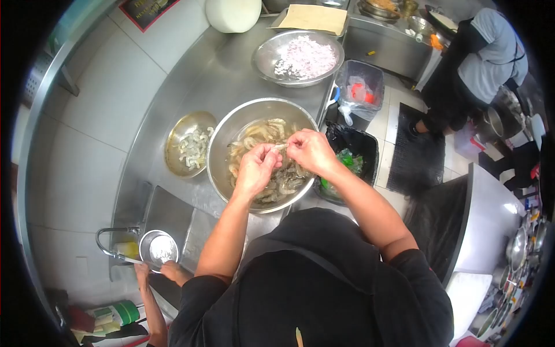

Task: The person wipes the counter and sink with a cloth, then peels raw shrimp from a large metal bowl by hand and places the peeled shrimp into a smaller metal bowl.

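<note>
Both hands work over the large steel bowl (220,172). Left hand (256,169): thumb and fingers pinch one end of a single shrimp (281,146). Right hand (311,151): fingertips grasp the other end, just beside the left thumb. I see this shrimp held above the bowl, between the two hands; its finer detail is too small for me to read.

Beneath, a batch of shrimp in liquid (282,188) lies in the same bowl, some pale, some darker. Just left of it I note a shallow metal bowl (175,137) holding peeled-looking shrimp (193,148). Far side of the steel counter (176,95): a wide bowl (263,61) of chopped onion (306,56). Right of the counter stands a black-lined bin (373,169) with green material inside.

Near left, I log another person's hands at a pot (147,246) with white contents, by the faucet (117,229). Far right, a person in a grey top (496,49) stands.
</note>
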Motion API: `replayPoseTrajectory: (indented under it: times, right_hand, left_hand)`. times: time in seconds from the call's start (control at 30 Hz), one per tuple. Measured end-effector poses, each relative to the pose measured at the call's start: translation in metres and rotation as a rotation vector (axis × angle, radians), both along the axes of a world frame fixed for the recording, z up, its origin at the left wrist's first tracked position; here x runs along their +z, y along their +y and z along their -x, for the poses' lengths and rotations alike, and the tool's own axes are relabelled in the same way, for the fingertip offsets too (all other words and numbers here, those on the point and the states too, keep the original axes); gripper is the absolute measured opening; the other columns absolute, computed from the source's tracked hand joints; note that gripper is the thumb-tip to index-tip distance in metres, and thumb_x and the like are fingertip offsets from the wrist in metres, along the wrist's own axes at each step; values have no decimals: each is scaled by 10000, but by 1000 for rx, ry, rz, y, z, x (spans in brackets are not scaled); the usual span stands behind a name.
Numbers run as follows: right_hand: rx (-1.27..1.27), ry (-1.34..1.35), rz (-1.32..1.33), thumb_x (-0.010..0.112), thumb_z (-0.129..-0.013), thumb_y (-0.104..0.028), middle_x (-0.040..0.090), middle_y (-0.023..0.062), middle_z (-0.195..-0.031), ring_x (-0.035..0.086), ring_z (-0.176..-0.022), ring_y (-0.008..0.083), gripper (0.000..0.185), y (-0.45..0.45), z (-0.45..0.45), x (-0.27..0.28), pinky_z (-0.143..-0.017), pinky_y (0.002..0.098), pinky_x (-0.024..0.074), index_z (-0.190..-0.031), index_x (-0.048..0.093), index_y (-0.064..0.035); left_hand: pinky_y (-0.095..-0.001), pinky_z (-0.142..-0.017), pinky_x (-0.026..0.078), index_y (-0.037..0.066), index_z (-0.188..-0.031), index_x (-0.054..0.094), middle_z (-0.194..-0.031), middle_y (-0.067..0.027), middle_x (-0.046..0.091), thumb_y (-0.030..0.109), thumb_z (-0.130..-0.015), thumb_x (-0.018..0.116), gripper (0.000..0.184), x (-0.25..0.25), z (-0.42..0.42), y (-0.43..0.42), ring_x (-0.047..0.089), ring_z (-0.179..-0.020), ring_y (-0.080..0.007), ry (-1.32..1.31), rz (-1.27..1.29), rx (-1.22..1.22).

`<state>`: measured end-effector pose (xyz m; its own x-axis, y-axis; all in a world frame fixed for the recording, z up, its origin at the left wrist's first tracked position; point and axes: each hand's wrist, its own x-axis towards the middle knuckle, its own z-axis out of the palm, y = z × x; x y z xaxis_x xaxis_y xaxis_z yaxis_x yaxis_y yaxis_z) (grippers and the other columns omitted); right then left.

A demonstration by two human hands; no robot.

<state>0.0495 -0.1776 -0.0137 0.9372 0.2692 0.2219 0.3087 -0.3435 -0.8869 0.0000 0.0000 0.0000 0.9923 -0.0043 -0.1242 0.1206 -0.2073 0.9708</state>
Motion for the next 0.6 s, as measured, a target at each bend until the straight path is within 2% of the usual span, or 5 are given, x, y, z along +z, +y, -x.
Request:
replayPoseTrajectory:
  times: [0.23, 0.37, 0.4, 0.5, 0.6]
  right_hand:
    - [-290, -93, -103, 629, -861, -150, 688, 175, -927, 675, -828, 325, 163, -33, -11, -10, -761, 376, 538, -939, 733, -52]
    - [-343, -133, 496, 599, -891, -165, 643, 250, -1100, 643, -992, 403, 376, -79, -11, -14, -883, 440, 499, -1240, 597, -24]
    - [-326, -64, 535, 589, -896, -176, 585, 275, -1228, 590, -1119, 407, 480, -88, -9, -19, -971, 458, 457, -1334, 504, 1]
    - [-371, -39, 567, 615, -888, -215, 544, 259, -1312, 548, -1196, 380, 492, -108, 18, -27, -1025, 433, 433, -1318, 525, 7]
    - [-390, 214, 507, 650, -866, -292, 560, 218, -1322, 527, -1236, 357, 555, -130, 73, -18, -1048, 416, 422, -1318, 531, 6]
  left_hand:
    - [-331, -742, 544, 58, -1051, 603, -882, -32, 646, 184, -991, 548, 150, 2, 17, 20, 638, -791, -153, 185, 582, 150]
    - [-326, -741, 546, 44, -1092, 587, -900, -12, 583, 196, -1012, 519, 185, -1, 24, 47, 615, -824, -136, 215, 845, 95]
    - [-325, -734, 545, 53, -1099, 579, -874, -12, 574, 203, -1013, 516, 184, 4, 27, 48, 604, -789, -134, 222, 839, 115]
    - [-326, -722, 543, 63, -1110, 575, -874, -20, 575, 200, -1004, 533, 178, 16, 31, 63, 596, -778, -127, -25, 698, 145]
    - [-355, -791, 522, 60, -1009, 552, -928, -47, 598, 235, -997, 554, 176, 21, 15, 128, 586, -815, -171, -531, -39, 394]
